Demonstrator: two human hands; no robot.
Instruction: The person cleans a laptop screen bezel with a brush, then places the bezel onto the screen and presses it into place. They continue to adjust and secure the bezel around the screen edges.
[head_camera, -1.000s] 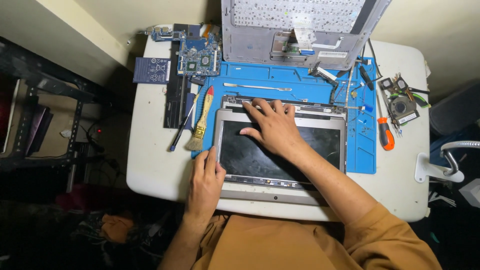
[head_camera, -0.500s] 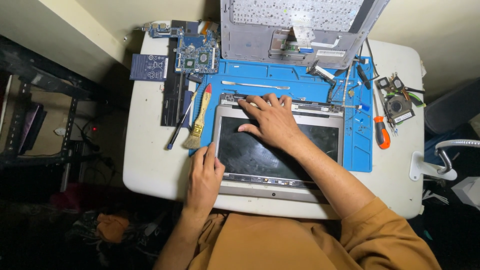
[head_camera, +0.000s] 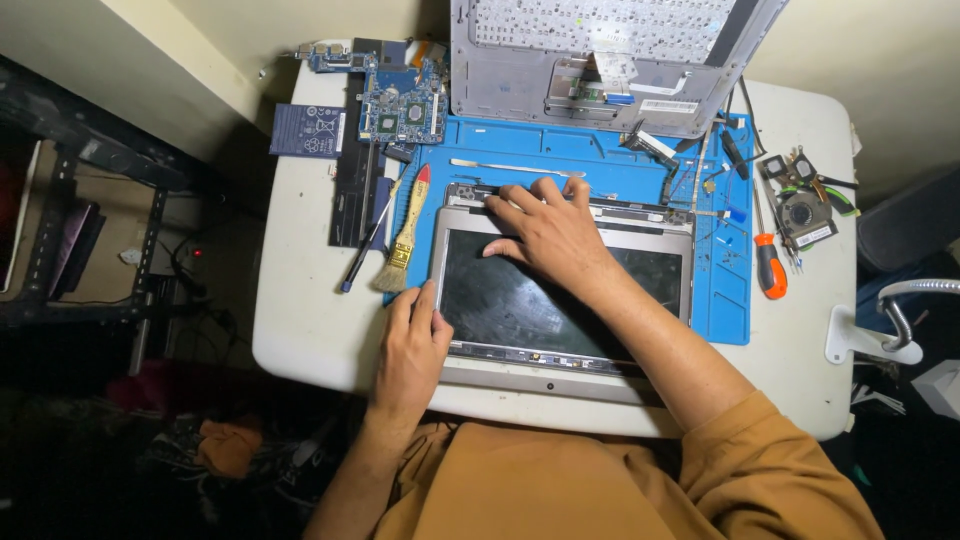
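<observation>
A laptop screen panel (head_camera: 640, 285) in a silver lid frame lies flat on the blue work mat (head_camera: 725, 300) in front of me. My left hand (head_camera: 412, 345) rests on the frame's lower left corner, fingers pressed against its left edge. My right hand (head_camera: 545, 235) lies palm down on the upper part of the dark screen, fingers spread and touching the hinge edge at the top. Neither hand holds a tool.
A laptop base with its keyboard underside (head_camera: 610, 55) leans at the back. A blue circuit board (head_camera: 403, 100), a dark battery (head_camera: 352, 185), a brush (head_camera: 405, 235) and a dark-tipped tool lie left. An orange-handled screwdriver (head_camera: 768, 262), a fan (head_camera: 802, 215) and small parts lie right on the white table (head_camera: 300, 300).
My right hand has stayed on the screen's top edge with its fingers shifting slightly. The left hand holds its place at the lower left corner. The view has drifted a little.
</observation>
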